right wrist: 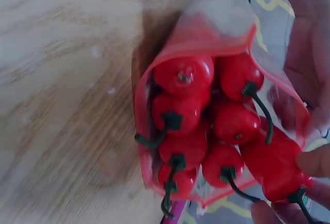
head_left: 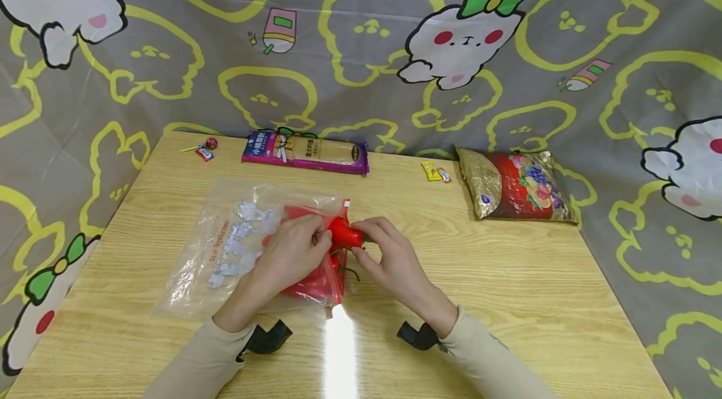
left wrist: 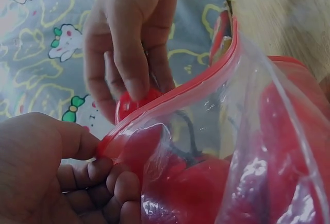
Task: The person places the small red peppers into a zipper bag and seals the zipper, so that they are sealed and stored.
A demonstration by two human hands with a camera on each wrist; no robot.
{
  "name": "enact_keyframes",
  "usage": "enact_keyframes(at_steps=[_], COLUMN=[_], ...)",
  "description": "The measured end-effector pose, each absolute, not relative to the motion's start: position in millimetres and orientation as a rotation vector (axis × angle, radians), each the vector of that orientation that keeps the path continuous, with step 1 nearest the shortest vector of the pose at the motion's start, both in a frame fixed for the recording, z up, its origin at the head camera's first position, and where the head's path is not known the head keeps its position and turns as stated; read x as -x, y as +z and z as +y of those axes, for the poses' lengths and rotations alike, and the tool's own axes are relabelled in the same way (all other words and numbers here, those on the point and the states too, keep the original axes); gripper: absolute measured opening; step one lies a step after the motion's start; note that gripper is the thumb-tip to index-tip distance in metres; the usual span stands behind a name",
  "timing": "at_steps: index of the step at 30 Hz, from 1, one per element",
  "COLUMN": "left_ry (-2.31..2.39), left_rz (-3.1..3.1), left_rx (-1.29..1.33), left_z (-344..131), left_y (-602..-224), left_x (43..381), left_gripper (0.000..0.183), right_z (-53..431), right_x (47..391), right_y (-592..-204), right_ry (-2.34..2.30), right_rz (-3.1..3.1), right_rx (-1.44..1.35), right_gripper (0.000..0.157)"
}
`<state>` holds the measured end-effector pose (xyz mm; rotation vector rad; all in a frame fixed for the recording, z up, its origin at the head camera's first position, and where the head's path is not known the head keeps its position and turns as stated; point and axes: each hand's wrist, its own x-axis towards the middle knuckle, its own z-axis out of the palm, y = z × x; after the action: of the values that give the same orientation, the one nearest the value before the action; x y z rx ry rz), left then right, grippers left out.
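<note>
A clear plastic bag (head_left: pixel 194 261) with a red zip edge lies on the table, its mouth facing right. Inside the mouth, several red peppers (right wrist: pixel 183 74) with dark green stems are packed together. My left hand (head_left: pixel 296 245) pinches the red zip edge (left wrist: pixel 170 98) between thumb and fingers and keeps the mouth apart. At that mouth, my right hand (head_left: pixel 395 255) holds one red pepper (right wrist: pixel 273 162) by its stem end with the fingertips. This pepper is partly inside the bag. Pale silvery shapes (head_left: pixel 239 242) and red print show on the bag's left part.
At the back of the wooden table (head_left: pixel 507 299) lie a purple noodle packet (head_left: pixel 307 151), a lollipop (head_left: pixel 211 143) with a small red-blue wrapper, and two small wrapped sweets (head_left: pixel 431 171). A gold and red bag (head_left: pixel 516 186) sits at the back right, against the patterned cloth.
</note>
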<state>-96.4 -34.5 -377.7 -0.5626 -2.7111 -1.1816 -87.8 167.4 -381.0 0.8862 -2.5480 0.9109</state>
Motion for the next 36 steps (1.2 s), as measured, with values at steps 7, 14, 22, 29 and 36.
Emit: enact_keyframes(at_steps=[7, 14, 22, 29, 36], left_ry=[-1.146, -1.142, -1.124, -1.117, -1.044], left_rz=[-2.709, -2.720, -2.709, -2.752, -2.744], left_rx=[0.562, 0.565, 0.581, 0.571, 0.610], left_z=[-34.1, -32.0, -32.1, -31.0, -24.5], left_y=[-376.3, -376.3, -374.4, -374.7, -376.0], left_x=[95.0, 96.1, 95.9, 94.2, 87.6], left_gripper=[0.020, 0.020, 0.021, 0.018, 0.022], right_z=[148.5, 143.0, 145.9, 162.0, 196.7], right_x=[95.7, 99.4, 96.7, 87.6, 84.3], right_y=[-390.9, -399.4, -397.5, -389.6, -392.9], right_ry=[0.800, 0.733, 0.734, 0.886, 0.933], right_rz=[-2.478, -2.449, -2.501, -2.528, -2.597], right_rx=[-0.943, -0.992, -0.982, -0.921, -0.807], right_gripper=[0.031, 0.032, 0.033, 0.027, 0.027])
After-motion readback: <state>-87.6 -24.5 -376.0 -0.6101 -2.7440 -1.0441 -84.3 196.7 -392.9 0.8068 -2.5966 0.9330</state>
